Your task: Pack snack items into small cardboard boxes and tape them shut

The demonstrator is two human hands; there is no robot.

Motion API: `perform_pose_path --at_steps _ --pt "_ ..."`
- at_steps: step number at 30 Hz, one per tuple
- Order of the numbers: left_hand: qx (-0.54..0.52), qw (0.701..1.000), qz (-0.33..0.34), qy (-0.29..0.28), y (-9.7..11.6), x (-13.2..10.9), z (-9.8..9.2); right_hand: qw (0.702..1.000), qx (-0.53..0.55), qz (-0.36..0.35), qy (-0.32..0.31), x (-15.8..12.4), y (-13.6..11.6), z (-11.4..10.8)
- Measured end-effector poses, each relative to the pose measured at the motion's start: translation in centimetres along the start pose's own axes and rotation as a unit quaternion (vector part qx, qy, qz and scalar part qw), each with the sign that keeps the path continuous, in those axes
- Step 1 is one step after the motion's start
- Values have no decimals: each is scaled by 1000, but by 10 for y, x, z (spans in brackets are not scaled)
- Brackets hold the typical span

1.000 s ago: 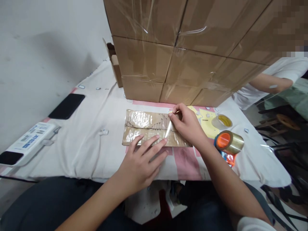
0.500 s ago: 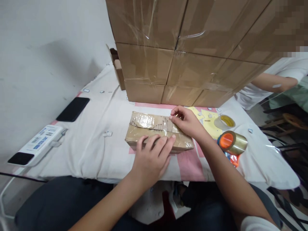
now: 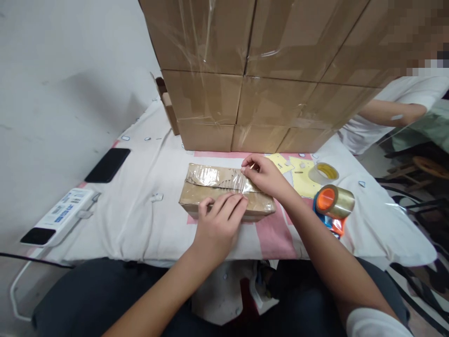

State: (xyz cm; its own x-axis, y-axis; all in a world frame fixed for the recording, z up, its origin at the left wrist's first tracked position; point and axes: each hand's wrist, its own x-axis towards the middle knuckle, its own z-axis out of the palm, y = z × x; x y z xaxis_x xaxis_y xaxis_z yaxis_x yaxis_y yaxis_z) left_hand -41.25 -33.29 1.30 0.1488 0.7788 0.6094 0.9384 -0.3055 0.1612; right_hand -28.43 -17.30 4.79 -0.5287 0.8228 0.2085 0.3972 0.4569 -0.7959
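Under the left hand (image 3: 220, 222) and just left of the right hand's wrist lies a small brown rectangular cardboard box (image 3: 201, 195), its top crossed by a ragged flap (image 3: 219, 178) under shiny clear tape. The left hand's fingers are bent over the near edge of the box top, close together; its thumb is hidden, so I cannot tell whether the hand clamps the box. The right hand (image 3: 244, 169) has thumb and forefinger brought together at the far part of the box top; whether they pinch a bit of tape I cannot tell.

Right of the right hand sit 2 rolls: a clear tape roll with a yellow core (image 3: 324, 172) and, nearer, a tan glossy tape roll with an orange centre (image 3: 343, 202), beside blue and orange plastic (image 3: 332, 223). Beyond the 2 hands rises a tall stack of brown cardboard boxes (image 3: 273, 100). Well left of the left hand lie a flat black rectangular phone (image 3: 108, 165) and, nearer, a white oblong plastic power strip (image 3: 63, 214), on a pale patterned tablecloth (image 3: 126, 215).
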Motion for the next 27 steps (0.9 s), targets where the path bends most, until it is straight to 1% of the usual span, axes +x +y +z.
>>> perform_pose_path --at_steps 3,7,9,11,14,17,22,27 --pt "15 1000 -4 -22 1 4 -4 1000 5 -3 -12 3 1 0" --pt "23 999 -15 -37 2 14 -7 1000 23 -3 9 4 3 4" --pt "20 999 -15 -21 1 20 -7 999 42 -1 21 3 5 7" --pt "16 1000 -11 9 -2 23 -5 997 65 4 32 2 8 8" --pt "9 999 18 50 -7 24 0 997 59 13 54 1 12 9" --pt "17 997 31 70 -11 22 5 996 57 21 70 0 13 10" --pt "66 993 73 70 -14 19 7 994 61 50 73 -1 15 12" --pt "72 993 74 48 -16 20 8 992 72 69 76 -2 18 13"
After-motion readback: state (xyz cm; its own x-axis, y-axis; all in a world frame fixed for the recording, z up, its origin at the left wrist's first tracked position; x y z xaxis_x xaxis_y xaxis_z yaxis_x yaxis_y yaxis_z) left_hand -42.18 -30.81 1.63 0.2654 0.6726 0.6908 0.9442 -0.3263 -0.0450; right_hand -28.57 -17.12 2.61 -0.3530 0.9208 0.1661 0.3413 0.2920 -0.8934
